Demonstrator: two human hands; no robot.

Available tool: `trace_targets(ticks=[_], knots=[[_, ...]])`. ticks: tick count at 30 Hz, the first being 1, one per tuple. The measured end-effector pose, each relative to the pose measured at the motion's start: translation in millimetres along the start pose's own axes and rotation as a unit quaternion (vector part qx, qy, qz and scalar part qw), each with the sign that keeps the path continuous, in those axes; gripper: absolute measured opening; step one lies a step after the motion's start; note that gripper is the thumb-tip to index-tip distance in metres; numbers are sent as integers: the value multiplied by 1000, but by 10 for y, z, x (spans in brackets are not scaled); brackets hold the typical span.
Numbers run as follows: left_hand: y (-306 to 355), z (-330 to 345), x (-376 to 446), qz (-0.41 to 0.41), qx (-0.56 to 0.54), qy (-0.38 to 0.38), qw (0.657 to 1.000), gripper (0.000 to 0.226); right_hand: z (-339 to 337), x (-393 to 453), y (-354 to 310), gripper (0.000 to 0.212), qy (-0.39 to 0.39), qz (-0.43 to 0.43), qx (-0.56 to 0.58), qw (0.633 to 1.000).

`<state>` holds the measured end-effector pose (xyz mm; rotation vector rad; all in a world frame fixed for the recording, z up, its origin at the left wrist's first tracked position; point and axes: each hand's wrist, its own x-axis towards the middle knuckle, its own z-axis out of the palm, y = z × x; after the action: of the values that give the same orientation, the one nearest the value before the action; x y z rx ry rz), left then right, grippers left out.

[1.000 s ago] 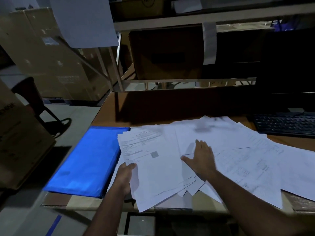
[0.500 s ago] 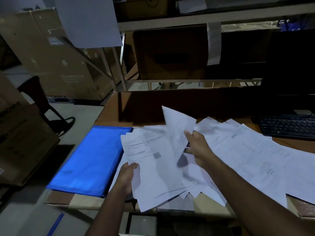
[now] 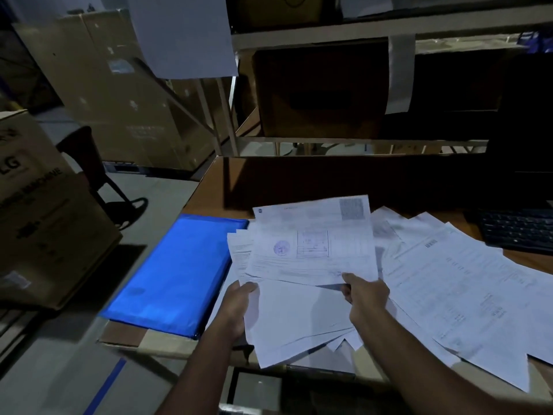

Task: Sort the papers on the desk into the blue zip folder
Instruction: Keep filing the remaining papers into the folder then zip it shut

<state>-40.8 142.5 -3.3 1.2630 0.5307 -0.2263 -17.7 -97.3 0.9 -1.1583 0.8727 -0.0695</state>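
Observation:
A blue zip folder (image 3: 176, 274) lies flat at the desk's left end, closed as far as I can tell. My left hand (image 3: 238, 307) grips the left edge of a stack of white papers (image 3: 294, 319) beside the folder. My right hand (image 3: 363, 295) pinches the lower edge of a printed sheet (image 3: 314, 244) with a round stamp, holding it over the top of that stack. Several more loose papers (image 3: 457, 283) lie fanned out on the desk to the right.
A black keyboard (image 3: 520, 232) sits at the desk's right back, under a dark monitor. The brown desk (image 3: 299, 187) has shelving behind it. Cardboard boxes (image 3: 45, 223) and a dark chair (image 3: 89, 163) stand on the floor to the left.
My right hand lifted a sheet from the spread papers, turned it over and brought it left onto the stack in my left hand. The left hand has kept its hold.

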Motion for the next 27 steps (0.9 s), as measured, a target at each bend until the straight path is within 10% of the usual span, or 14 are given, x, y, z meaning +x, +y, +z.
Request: trace_targets(ticks=[11, 17, 27], knots=[[-138, -10, 134, 66, 16, 24, 997, 25, 27, -346, -64, 33, -234, 89, -206, 946], [-164, -25, 172, 68, 50, 23, 996, 40, 50, -165, -283, 20, -98, -70, -184, 976], [-188, 0, 284, 46, -92, 1, 995, 33, -42, -159, 136, 7, -103, 51, -136, 984]])
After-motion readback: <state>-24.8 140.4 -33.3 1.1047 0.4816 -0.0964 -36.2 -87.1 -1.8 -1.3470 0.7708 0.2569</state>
